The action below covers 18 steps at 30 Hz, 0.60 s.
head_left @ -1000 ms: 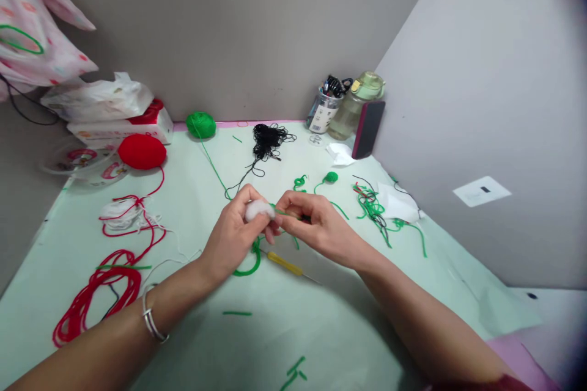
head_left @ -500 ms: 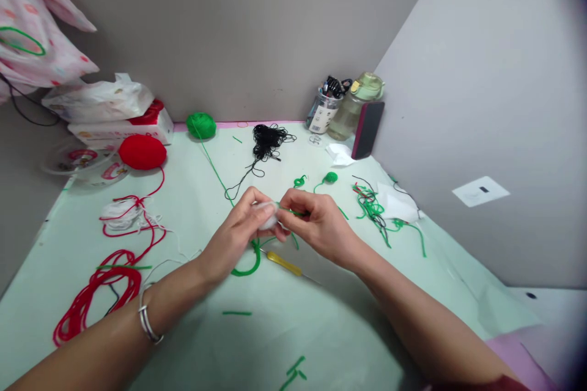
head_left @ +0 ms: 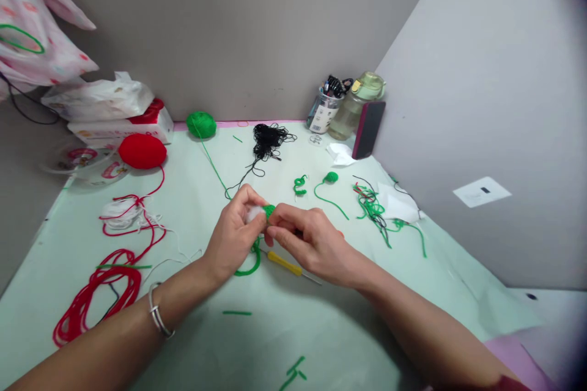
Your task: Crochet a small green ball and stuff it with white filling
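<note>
My left hand (head_left: 235, 229) pinches a fluffy white fibre wad (head_left: 254, 214) and nubbly green yarnwork (head_left: 269, 211). My right hand (head_left: 314, 237) curls against it, contents hidden.

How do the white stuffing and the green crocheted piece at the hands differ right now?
The white stuffing looks smooth and fluffy; the green crocheted piece looks bumpy. The white stuffing sits within the left hand's grip; the green crocheted piece lies nearer the right hand. Both are partly hidden by the hands.
</note>
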{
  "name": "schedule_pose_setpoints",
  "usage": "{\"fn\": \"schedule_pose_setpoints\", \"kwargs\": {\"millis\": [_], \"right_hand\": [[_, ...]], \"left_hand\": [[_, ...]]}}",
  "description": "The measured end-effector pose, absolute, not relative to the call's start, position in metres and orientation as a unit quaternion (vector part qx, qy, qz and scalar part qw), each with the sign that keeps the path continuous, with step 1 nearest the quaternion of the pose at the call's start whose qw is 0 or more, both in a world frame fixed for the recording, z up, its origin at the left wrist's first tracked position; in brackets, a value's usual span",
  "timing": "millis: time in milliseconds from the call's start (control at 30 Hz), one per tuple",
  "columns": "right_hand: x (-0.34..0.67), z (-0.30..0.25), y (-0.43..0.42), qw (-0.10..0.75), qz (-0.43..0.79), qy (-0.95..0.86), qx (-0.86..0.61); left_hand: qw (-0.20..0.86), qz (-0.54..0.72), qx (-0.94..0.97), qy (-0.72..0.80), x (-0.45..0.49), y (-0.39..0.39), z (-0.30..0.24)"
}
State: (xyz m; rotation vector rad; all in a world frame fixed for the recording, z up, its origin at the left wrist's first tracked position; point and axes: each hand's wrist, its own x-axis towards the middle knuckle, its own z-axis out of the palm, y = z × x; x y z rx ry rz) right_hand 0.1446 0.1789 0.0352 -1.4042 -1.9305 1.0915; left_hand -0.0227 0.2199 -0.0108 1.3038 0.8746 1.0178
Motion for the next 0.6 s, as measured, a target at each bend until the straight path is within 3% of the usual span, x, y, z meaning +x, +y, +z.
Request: {"fn": "schedule_pose_setpoints", "kwargs": {"millis": [133, 333, 600], "right_hand": [[0.143, 0.026, 0.185, 0.298, 0.426, -0.666, -0.535], [0.145, 0.017, 0.191, 0.337, 0.36, -0.659, -0.568], [0.154, 0.024, 0.192, 0.329, 0.386, -0.655, -0.56]], "left_hand": [[0.598, 0.435, 0.547, 0.394, -0.02, 0.215, -0.013], [0.612, 0.433, 0.56, 0.351, -0.024, 0.21, -0.004], [0.667, 0.408, 0.539, 0.314, -0.027, 0.221, -0.002]]}}
